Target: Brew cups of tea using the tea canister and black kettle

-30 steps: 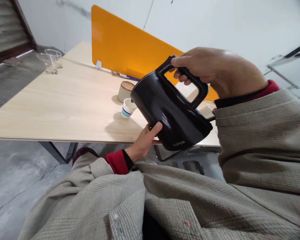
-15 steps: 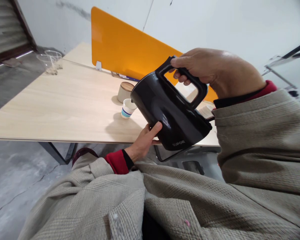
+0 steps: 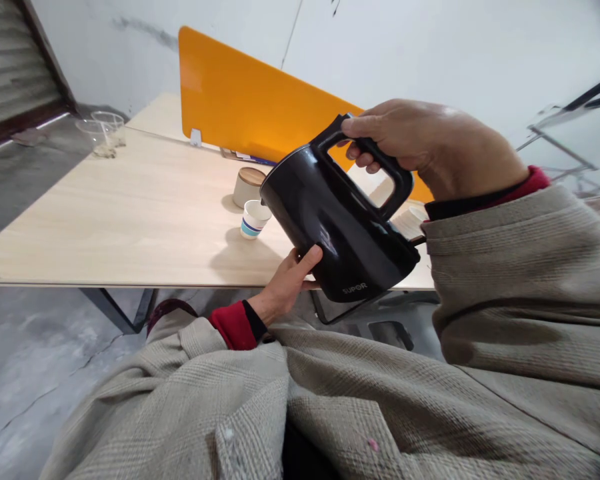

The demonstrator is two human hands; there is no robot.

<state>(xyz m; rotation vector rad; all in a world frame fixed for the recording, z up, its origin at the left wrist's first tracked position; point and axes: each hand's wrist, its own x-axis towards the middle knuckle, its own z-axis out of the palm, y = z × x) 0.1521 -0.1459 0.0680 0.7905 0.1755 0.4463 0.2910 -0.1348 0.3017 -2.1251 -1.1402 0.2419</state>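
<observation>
A black electric kettle (image 3: 337, 227) is held tilted above the table's front edge, its spout down to the left. My right hand (image 3: 380, 137) is closed around the kettle's handle at the top. Against the lower side of the body rests my left hand (image 3: 290, 280), thumb on the wall and fingers partly hidden underneath, gripping it. Just below the spout a white paper cup (image 3: 254, 220) with blue bands stands upright on the table. No stream of water can be made out, and the cup's inside is only partly visible. Behind the cup sits a pale canister (image 3: 247, 187) with a wooden lid.
The pale wooden table (image 3: 130, 220) has an orange divider panel (image 3: 250, 100) along its back. Two clear plastic cups (image 3: 105, 137) stand at the far left. Partly behind the kettle are stacked paper cups (image 3: 410, 221). A folded metal frame (image 3: 565, 147) is at the right.
The whole view has shifted slightly, with the table and panel appearing a little lower. Both hands keep their hold and the kettle's tilt looks almost the same.
</observation>
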